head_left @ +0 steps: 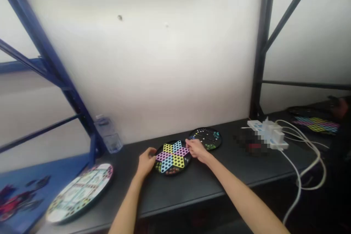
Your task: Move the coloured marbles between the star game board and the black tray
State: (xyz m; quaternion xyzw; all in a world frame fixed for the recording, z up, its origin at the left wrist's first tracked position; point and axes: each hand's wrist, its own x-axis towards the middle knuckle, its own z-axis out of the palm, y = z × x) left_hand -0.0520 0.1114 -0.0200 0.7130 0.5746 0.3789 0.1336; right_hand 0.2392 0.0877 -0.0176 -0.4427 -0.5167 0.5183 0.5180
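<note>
Item: Chinese checkers board (173,156), round, black-rimmed, with a pink, blue and yellow star. Lying flat on the black desk (233,172), directly between both hands, presumably for equal reach from either side. Small pieces in the wells around the star, likely kept there by colour.

Left hand (146,161): at the left rim, fingers curled, thumb and forefinger slightly apart; apparently for steadying. Firmness of hold: cannot tell.

Right hand (197,150): at the right pink tip, fingertips drawn together; on rim, on piece or on nothing, cannot tell.

Second round black board (220,140): just behind the right hand, near the wall, perhaps for easy reach.

Round white patterned board (80,193): left end of the desk, well apart, seemingly out of the way.

Power strip (279,146): farther right, with plugs and white cables (323,166).
</note>
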